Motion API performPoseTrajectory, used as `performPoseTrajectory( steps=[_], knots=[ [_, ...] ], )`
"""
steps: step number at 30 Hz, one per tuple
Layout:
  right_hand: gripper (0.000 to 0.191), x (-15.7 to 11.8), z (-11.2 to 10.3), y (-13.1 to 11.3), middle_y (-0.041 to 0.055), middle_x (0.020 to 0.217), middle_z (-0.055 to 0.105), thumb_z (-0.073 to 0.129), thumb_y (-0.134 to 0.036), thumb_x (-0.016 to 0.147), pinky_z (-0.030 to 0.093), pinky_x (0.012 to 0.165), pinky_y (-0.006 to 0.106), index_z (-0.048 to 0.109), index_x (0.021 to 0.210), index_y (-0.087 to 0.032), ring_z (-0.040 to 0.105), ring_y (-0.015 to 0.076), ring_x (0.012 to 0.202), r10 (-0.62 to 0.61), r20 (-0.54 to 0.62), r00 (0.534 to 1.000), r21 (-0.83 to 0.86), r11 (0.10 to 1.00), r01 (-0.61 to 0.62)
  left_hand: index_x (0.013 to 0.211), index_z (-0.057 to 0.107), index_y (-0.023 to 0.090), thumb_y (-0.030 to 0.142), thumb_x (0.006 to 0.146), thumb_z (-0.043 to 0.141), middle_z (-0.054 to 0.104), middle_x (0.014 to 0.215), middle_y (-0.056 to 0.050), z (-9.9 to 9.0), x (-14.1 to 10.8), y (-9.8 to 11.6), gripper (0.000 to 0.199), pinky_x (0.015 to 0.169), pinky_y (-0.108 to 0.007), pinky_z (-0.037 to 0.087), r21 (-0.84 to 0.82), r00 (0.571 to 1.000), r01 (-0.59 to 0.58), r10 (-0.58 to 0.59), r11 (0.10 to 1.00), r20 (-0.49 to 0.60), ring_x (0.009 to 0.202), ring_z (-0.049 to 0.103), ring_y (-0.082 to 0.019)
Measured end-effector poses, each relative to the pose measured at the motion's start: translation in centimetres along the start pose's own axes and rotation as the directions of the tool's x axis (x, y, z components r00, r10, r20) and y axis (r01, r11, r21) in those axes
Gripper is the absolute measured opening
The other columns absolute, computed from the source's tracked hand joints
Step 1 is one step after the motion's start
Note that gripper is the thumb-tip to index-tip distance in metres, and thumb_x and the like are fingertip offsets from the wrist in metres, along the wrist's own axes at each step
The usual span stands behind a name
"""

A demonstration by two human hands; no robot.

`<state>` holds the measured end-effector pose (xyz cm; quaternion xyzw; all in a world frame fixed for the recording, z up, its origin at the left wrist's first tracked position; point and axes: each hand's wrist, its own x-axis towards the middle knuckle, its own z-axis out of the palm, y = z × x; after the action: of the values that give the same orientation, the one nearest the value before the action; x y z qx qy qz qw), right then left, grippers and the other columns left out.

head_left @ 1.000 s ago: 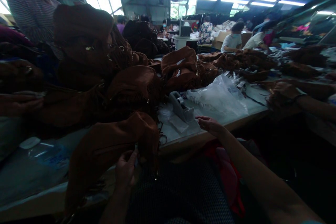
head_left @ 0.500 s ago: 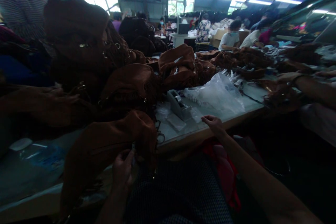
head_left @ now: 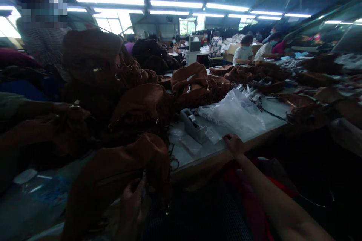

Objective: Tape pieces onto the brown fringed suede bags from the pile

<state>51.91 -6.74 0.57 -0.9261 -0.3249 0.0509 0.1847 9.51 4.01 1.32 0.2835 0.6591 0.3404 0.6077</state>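
Note:
My left hand (head_left: 131,207) is low in the view, its fingers pinching the edge of a brown suede fringed bag (head_left: 118,180) in my lap area. A small pale item (head_left: 144,177) shows at my fingertips, too small to name. My right hand (head_left: 233,144) rests at the white table's front edge (head_left: 226,154) and holds nothing. Its fingertips are close to a small transparent plastic piece (head_left: 213,135) and a grey tape dispenser (head_left: 192,124). A crumpled transparent plastic bag (head_left: 232,113) lies beyond it.
Heaps of brown fringed bags (head_left: 192,84) cover the table. A co-worker's hands (head_left: 70,115) work at a bag on the left, and another person's hands (head_left: 308,115) work on the right. A plastic-wrapped item (head_left: 42,190) lies at lower left.
My right hand has shifted right and nearer the table's front edge. The view has tilted upward. A co-worker's hand on the left has moved onto a bag.

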Motion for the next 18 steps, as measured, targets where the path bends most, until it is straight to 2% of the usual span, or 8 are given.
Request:
performPoseTrajectory(
  steps=[2, 4, 7, 9, 14, 18],
  knots=[
    [0.027, 0.4, 0.1, 0.2, 0.0098, 0.098, 0.065, 0.051, -0.039, 0.078, 0.040, 0.071, 0.029, 0.067, 0.088, -0.020, 0.059, 0.0224, 0.088, 0.024, -0.006, 1.000, 0.009, 1.000, -0.024, 0.078, 0.059, 0.014, 0.046, 0.037, 0.078, 0.063, 0.071, -0.003, -0.1, 0.1, 0.0, 0.055, 0.063, -0.029, 0.045, -0.006, 1.000, -0.022, 0.022, 1.000, 0.005, 0.068, 0.059, -0.017],
    [0.030, 0.9, -0.1, 0.4, 0.0109, 0.094, 0.067, 0.050, -0.041, 0.078, 0.040, 0.068, 0.030, 0.068, 0.087, -0.019, 0.060, 0.0237, 0.086, 0.052, 0.018, 0.998, 0.101, 0.993, -0.054, 0.077, 0.060, 0.014, 0.047, 0.039, 0.078, 0.064, 0.070, -0.004, -0.1, 0.0, 0.3, 0.053, 0.062, -0.031, 0.045, 0.036, 0.999, -0.039, 0.039, 0.999, 0.023, 0.067, 0.059, -0.019],
    [0.032, 1.9, -0.9, 0.8, 0.0092, 0.075, 0.068, 0.052, -0.044, 0.075, 0.041, 0.063, 0.029, 0.069, 0.082, -0.017, 0.062, 0.0226, 0.073, 0.086, 0.069, 0.994, 0.237, 0.966, -0.100, 0.073, 0.059, 0.015, 0.046, 0.032, 0.079, 0.063, 0.066, -0.003, 0.2, -0.5, 1.0, 0.056, 0.057, -0.029, 0.045, 0.026, 1.000, -0.015, 0.015, 1.000, -0.001, 0.064, 0.059, -0.018],
    [0.032, 2.7, -1.6, 1.1, 0.0073, 0.065, 0.067, 0.054, -0.045, 0.072, 0.041, 0.060, 0.028, 0.068, 0.076, -0.016, 0.061, 0.0211, 0.067, 0.112, 0.069, 0.991, 0.269, 0.955, -0.127, 0.073, 0.058, 0.015, 0.041, 0.028, 0.080, 0.062, 0.064, -0.002, 0.5, -1.0, 1.5, 0.056, 0.055, -0.028, 0.045, -0.023, 0.999, 0.024, -0.024, 0.999, -0.023, 0.062, 0.058, -0.017],
    [0.029, 4.2, -2.2, 1.6, 0.0054, 0.061, 0.065, 0.056, -0.045, 0.070, 0.041, 0.051, 0.024, 0.063, 0.069, -0.017, 0.060, 0.0173, 0.058, 0.233, 0.001, 0.972, 0.352, 0.910, -0.219, 0.074, 0.057, 0.017, 0.030, 0.042, 0.077, 0.061, 0.062, -0.001, 1.0, -1.0, 1.8, 0.040, 0.052, -0.028, 0.045, -0.026, 0.991, 0.111, -0.113, 0.993, -0.067, 0.057, 0.057, -0.016],
    [0.030, 4.3, -1.9, 1.5, 0.0061, 0.066, 0.066, 0.059, -0.047, 0.069, 0.037, 0.039, 0.022, 0.059, 0.068, -0.016, 0.056, 0.0126, 0.045, 0.291, 0.011, 0.957, 0.489, 0.833, -0.259, 0.075, 0.057, 0.018, 0.027, 0.047, 0.074, 0.061, 0.065, -0.001, 0.6, -0.3, 1.2, 0.034, 0.053, -0.027, 0.044, 0.009, 0.993, 0.097, -0.096, 0.995, -0.070, 0.058, 0.057, -0.014]
  ],
)
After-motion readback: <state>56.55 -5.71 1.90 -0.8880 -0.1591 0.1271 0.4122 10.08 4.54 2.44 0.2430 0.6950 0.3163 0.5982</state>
